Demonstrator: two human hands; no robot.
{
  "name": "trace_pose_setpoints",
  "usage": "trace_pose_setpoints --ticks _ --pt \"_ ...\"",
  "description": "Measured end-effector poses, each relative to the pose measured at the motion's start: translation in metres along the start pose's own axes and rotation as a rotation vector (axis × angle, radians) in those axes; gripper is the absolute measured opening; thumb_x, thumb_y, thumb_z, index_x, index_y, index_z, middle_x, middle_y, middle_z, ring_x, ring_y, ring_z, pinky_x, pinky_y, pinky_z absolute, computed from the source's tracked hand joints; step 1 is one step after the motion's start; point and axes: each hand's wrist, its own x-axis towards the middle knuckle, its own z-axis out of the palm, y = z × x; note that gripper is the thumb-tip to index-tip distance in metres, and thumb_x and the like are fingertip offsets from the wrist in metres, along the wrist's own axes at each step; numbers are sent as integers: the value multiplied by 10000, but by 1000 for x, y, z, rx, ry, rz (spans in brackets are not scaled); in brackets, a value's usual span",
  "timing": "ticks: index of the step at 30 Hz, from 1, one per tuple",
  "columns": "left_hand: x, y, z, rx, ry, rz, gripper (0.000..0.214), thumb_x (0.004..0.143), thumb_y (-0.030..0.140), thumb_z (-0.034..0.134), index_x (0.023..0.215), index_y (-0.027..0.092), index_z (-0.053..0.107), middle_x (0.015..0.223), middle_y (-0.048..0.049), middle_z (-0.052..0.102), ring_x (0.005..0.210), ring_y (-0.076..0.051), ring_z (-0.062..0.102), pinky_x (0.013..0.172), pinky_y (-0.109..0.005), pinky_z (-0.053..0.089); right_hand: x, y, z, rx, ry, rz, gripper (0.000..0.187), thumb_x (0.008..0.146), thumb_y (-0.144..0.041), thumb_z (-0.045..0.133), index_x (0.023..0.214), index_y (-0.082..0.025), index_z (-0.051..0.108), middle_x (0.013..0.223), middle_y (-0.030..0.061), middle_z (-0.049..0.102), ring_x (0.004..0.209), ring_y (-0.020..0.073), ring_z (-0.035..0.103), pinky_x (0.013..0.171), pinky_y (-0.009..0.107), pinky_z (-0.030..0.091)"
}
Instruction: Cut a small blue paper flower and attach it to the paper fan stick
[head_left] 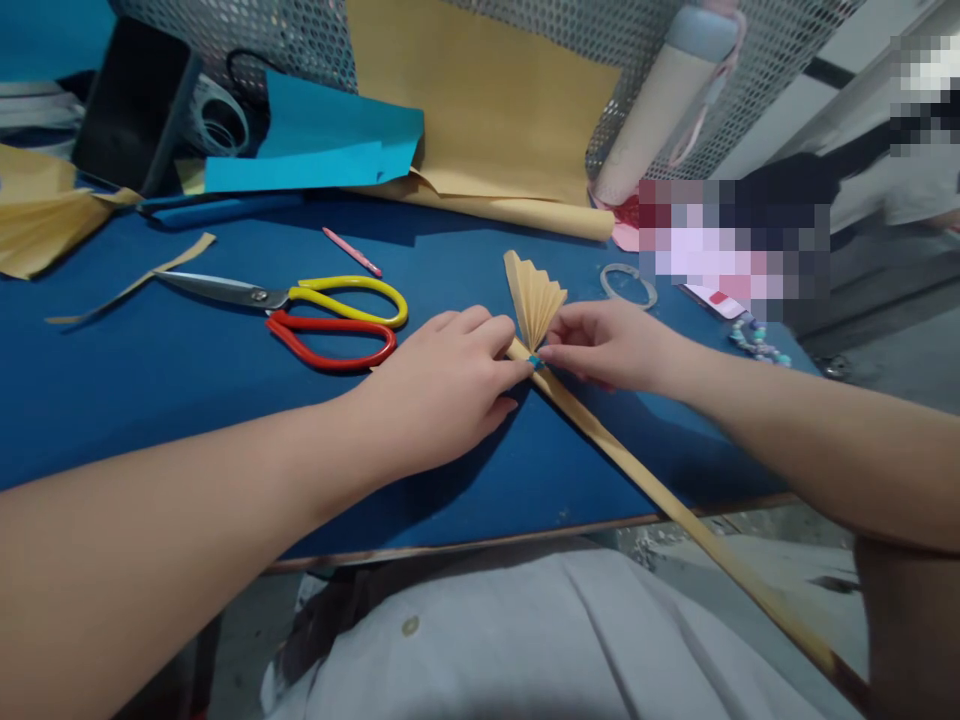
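A small pleated tan paper fan (535, 295) stands spread out on the blue tabletop, its folds gathered at the base. There a bit of blue material (535, 362) lies against a long tan strip (637, 468), which runs diagonally off the table's front edge. My left hand (461, 385) is closed on the strip's upper end, index fingertip pressed beside the blue bit. From the other side, my right hand (604, 342) pinches at the fan's gathered base. Scissors (281, 300) with one yellow and one red handle lie left of my left hand.
A pink pen-like tool (352, 252), a thin paper strip (135, 285) and a clear ring (628, 287) lie about. Behind are blue paper (330, 135), tan paper (487, 100), a phone (137, 105) and a bottle (660, 105). A beaded string (757, 342) lies right.
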Motion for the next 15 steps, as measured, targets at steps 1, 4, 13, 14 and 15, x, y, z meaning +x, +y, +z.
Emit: trace_pose_setpoints --ticks 1,4,13,14,15 --pt "0 0 0 -1 5 3 309 947 267 523 1179 246 726 1019 -95 607 985 -300 557 818 -454 476 0 2 3 45 -3 9 207 899 -232 646 750 -202 507 478 -81 488 360 60 418 315 179 326" --pt "0 0 0 -18 10 6 300 943 269 527 1163 237 729 1014 -100 610 971 -297 554 810 -454 470 0 4 9 125 -31 33 239 908 -196 627 742 -205 456 450 -98 451 354 56 373 302 166 310" --pt "4 -1 4 -66 8 1 332 961 282 512 1234 223 690 1015 -89 611 955 -276 537 846 -443 474 -1 7 7 175 -30 5 227 910 -219 629 751 -201 468 446 -97 451 343 59 373 317 176 304" --pt "4 -1 4 -68 2 2 337 961 282 511 1243 227 686 1019 -88 612 957 -276 537 848 -445 476 -1 7 1 180 4 -16 216 917 -243 619 758 -204 478 453 -92 455 345 66 385 330 189 306" --pt "4 -2 4 -72 -3 4 340 960 282 512 1248 229 684 1024 -89 613 958 -276 538 850 -446 476 -1 8 -7 175 66 -43 205 927 -272 604 770 -206 488 466 -86 461 353 73 401 350 203 313"
